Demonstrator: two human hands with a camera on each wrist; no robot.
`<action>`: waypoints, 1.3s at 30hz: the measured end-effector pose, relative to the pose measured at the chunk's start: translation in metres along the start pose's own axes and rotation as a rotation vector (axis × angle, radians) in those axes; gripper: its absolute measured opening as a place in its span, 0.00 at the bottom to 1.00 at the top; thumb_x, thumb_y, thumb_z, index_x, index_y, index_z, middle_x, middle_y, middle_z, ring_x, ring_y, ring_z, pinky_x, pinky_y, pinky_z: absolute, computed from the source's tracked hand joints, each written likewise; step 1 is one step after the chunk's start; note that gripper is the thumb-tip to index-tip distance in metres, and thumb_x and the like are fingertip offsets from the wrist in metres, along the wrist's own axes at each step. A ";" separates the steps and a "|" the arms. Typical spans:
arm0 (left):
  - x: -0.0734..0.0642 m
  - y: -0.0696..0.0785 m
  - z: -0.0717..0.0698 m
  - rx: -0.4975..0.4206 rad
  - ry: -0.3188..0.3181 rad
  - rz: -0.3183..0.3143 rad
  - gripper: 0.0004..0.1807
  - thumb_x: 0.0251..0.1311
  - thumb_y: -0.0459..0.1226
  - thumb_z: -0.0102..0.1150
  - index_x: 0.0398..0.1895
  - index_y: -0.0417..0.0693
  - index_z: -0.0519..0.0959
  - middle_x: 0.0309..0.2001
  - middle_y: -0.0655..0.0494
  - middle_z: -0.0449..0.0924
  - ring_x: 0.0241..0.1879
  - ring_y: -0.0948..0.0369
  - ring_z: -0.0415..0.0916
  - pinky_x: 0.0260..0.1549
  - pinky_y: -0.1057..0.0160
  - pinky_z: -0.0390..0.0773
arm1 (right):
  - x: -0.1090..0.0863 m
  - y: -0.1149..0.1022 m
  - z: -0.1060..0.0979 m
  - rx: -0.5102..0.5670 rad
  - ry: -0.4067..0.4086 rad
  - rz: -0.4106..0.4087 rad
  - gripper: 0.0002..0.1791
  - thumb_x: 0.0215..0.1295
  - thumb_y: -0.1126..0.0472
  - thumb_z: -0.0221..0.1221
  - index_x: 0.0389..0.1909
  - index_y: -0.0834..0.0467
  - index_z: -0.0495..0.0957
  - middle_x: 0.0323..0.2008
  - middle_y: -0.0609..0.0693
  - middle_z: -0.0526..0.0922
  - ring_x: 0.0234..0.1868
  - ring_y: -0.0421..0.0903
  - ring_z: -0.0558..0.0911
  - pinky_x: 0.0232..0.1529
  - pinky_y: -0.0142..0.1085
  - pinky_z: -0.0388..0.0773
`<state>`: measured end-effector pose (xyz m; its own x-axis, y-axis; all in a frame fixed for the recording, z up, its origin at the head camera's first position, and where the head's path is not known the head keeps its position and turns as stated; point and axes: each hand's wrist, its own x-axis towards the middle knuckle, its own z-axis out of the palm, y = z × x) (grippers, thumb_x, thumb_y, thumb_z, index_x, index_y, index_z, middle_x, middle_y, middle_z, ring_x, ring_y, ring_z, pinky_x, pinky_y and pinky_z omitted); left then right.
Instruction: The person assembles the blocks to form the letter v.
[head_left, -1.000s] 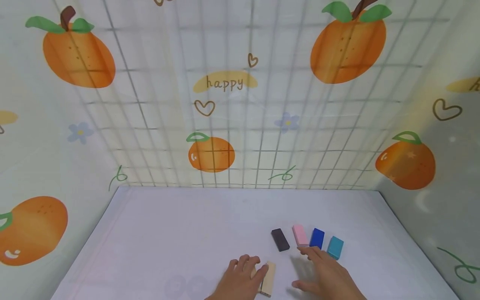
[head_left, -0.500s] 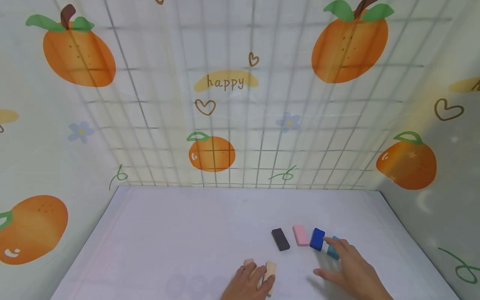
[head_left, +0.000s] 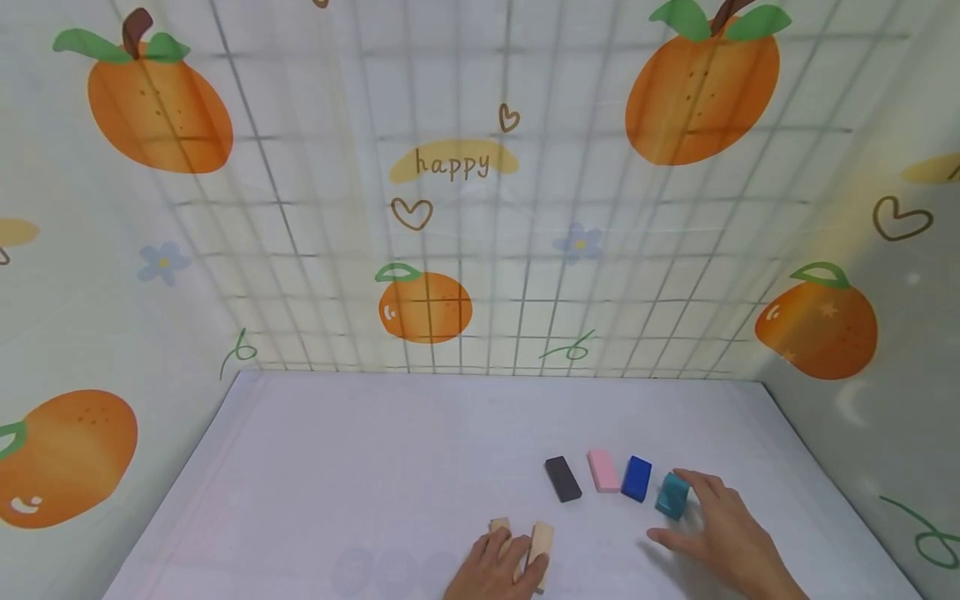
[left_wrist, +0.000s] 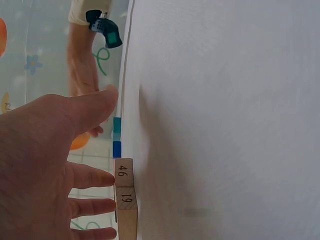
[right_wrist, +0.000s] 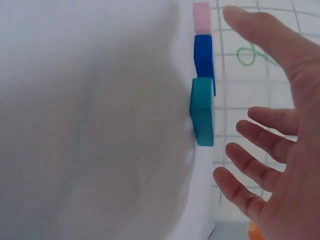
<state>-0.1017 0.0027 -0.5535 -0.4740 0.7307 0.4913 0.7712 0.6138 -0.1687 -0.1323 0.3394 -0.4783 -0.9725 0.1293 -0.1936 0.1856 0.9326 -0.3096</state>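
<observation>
My left hand (head_left: 497, 570) rests its fingertips on light wooden blocks (head_left: 542, 542) at the front of the table, hiding part of them. In the left wrist view its fingers are straight, their tips on the blocks, whose ends (left_wrist: 124, 172) carry printed numbers. My right hand (head_left: 726, 532) reaches over the teal block (head_left: 672, 498), fingertips right at its far edge and thumb apart from it. The right wrist view shows that hand's fingers (right_wrist: 250, 160) spread, with the teal block (right_wrist: 202, 112) standing beyond them. Left of the teal block lies a dark blue block (head_left: 637, 479).
A pink block (head_left: 603, 472) and a black block (head_left: 563, 479) continue the loose row leftward. The white tabletop (head_left: 337, 467) meets a printed curtain (head_left: 450, 242) with oranges at the back and sides.
My right hand has moved right, from before the pink and blue blocks to the teal block. My left hand has shifted slightly right and lowered its fingers onto the wooden blocks.
</observation>
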 end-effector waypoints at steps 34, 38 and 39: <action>-0.001 -0.001 -0.006 0.014 -0.114 -0.006 0.28 0.71 0.66 0.42 0.59 0.60 0.75 0.47 0.60 0.75 0.51 0.57 0.74 0.44 0.57 0.78 | 0.027 0.028 0.009 0.005 -0.060 0.071 0.62 0.46 0.33 0.74 0.68 0.73 0.60 0.60 0.79 0.63 0.59 0.76 0.65 0.54 0.70 0.68; -0.002 0.000 -0.002 0.028 -0.070 -0.008 0.27 0.71 0.65 0.43 0.57 0.60 0.76 0.47 0.59 0.75 0.50 0.57 0.74 0.43 0.57 0.78 | 0.027 0.029 0.010 0.001 -0.068 0.080 0.61 0.47 0.33 0.74 0.68 0.73 0.60 0.60 0.79 0.63 0.59 0.76 0.65 0.54 0.69 0.68; -0.002 0.000 -0.001 0.040 -0.050 -0.009 0.27 0.70 0.65 0.43 0.57 0.60 0.76 0.47 0.60 0.75 0.50 0.57 0.73 0.43 0.57 0.77 | 0.027 0.029 0.010 0.001 -0.069 0.082 0.61 0.47 0.33 0.74 0.68 0.73 0.61 0.60 0.79 0.63 0.59 0.76 0.65 0.54 0.69 0.68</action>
<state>-0.1005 0.0012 -0.5538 -0.5026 0.7382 0.4499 0.7493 0.6316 -0.1992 -0.1522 0.3661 -0.5022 -0.9422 0.1814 -0.2818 0.2641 0.9196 -0.2909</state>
